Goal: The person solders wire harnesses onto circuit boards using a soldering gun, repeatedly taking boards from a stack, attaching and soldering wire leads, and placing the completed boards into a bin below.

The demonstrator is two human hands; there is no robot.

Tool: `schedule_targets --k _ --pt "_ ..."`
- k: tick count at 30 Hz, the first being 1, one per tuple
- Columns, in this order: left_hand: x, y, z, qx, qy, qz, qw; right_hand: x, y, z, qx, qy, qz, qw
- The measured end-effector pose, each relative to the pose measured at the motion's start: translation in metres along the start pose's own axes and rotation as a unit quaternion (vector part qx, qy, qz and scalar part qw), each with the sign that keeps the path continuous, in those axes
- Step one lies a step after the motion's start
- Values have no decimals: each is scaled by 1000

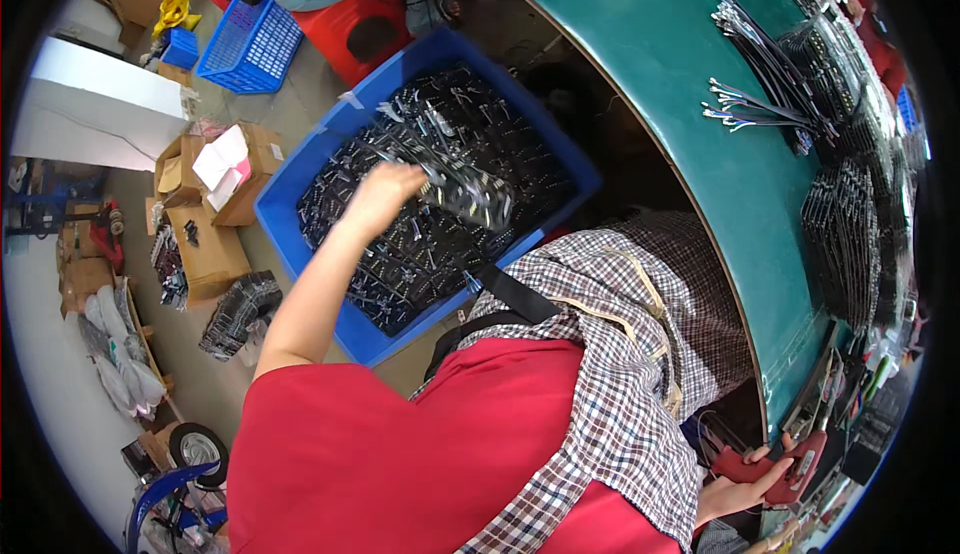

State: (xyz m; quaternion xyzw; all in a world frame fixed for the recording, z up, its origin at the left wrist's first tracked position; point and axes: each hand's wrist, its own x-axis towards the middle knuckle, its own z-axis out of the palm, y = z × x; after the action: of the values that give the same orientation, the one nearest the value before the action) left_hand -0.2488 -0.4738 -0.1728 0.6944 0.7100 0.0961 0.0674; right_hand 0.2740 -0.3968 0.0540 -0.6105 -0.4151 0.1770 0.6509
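My left hand (385, 194) reaches over a large blue plastic bin (290, 219), its fingers closed on one end of a bundle of black strips (470, 194). Motion blurs the bundle's far end, and its exact kind cannot be made out. Beneath it, many small black parts with pale metallic ends (400, 274) heap up inside the bin. At the lower right, my right hand (735, 494) grips a red hand tool (795, 469) shaped like a glue gun, beside the green table's near end. Part of that hand is hidden behind the tool.
The curved green table (640, 64) runs along my right, with stacked black cable assemblies (840, 244) and loose-ended cables (750, 109). A blue basket (250, 44), red stool (355, 34), cardboard boxes (215, 264) and a wheel (198, 451) stand on the floor. Another person sits beyond the bin.
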Motion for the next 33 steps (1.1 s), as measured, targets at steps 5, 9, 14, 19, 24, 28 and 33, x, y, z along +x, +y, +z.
schedule_targets --k 5,9,14,19,24,28,33 --pt "-18 47 73 -21 -257 17 966 -1 -4 -8 1 61 -6 998" --pt "29 86 38 -54 -323 -82 941 7 2 -22 13 109 1 994" --pt "110 120 2 -61 -239 -194 950 17 16 -49 41 105 44 993" --pt "49 46 106 -43 -351 -378 856 10 17 -34 13 113 41 993" --pt "-41 47 249 -554 -124 -678 467 4 8 -13 1 111 60 992" --pt "-40 69 291 -471 69 -733 486 0 1 18 2 113 61 992" --pt "10 -11 270 -251 99 -727 632 -1 -6 32 -9 153 39 987"
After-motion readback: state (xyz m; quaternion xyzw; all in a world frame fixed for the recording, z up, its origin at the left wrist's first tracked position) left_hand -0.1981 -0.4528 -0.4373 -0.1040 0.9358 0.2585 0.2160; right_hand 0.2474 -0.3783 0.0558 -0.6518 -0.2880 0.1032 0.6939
